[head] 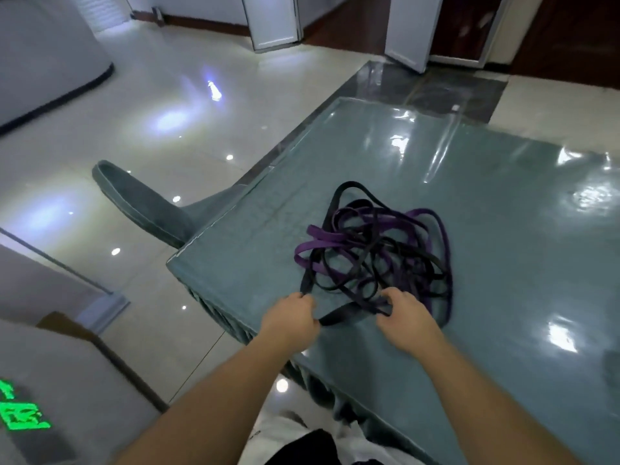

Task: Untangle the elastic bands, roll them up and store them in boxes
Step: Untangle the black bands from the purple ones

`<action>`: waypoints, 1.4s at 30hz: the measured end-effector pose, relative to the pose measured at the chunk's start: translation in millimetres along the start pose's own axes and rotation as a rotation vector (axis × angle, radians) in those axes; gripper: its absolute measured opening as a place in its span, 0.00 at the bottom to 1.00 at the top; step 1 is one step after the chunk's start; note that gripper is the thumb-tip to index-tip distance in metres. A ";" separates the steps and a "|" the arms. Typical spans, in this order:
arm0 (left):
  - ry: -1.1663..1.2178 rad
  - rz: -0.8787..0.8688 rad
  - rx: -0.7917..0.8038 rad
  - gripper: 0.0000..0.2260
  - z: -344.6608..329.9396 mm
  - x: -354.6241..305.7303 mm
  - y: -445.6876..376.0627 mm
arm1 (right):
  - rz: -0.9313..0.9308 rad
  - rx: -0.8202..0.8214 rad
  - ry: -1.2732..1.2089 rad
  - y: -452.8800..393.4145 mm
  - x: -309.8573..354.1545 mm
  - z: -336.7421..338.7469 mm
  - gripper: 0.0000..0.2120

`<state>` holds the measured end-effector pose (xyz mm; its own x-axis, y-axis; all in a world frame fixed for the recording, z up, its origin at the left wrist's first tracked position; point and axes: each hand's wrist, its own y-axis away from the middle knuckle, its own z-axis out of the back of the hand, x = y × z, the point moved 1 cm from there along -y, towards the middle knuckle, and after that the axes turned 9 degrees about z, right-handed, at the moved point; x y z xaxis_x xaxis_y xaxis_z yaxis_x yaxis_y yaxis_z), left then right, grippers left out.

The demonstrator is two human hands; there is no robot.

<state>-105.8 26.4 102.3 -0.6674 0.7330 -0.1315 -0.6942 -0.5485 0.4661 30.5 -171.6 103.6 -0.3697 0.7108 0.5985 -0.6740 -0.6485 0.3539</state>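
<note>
Teal chair (pixel 141 203) tucked at left edge of surface (pixel 503 250). Your left hand (pixel 290 318) curled tight round black strap end at near edge, anchoring it. Black strap (pixel 349 312) spans between your hands, likely held taut so you can trace it into knot. Your right hand (pixel 404 318) curled round same strap where it enters pile. Tangle of black and purple elastic bands (pixel 379 250) lies mid-surface, just beyond both hands. No boxes in view.
</note>
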 end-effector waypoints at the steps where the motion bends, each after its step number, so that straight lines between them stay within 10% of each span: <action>1: -0.015 -0.015 0.019 0.16 -1.2 -2.6 -7.6 | -0.011 0.000 -0.016 -0.6 -4.4 -1.3 0.23; 22: -0.390 -0.531 0.421 0.12 -30.2 23.6 -135.2 | -0.266 -0.071 -0.131 -45.6 29.4 -56.5 0.23; 42: 0.252 -0.854 -0.043 0.09 237.2 -77.8 -124.8 | -0.027 -0.471 -0.086 -73.0 110.8 77.9 0.26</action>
<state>96.7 133.2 261.9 0.0463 0.7915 -0.6094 -0.9881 0.1258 0.0883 88.6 -66.7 200.1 -0.3076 0.6874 0.6579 -0.9063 -0.4222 0.0174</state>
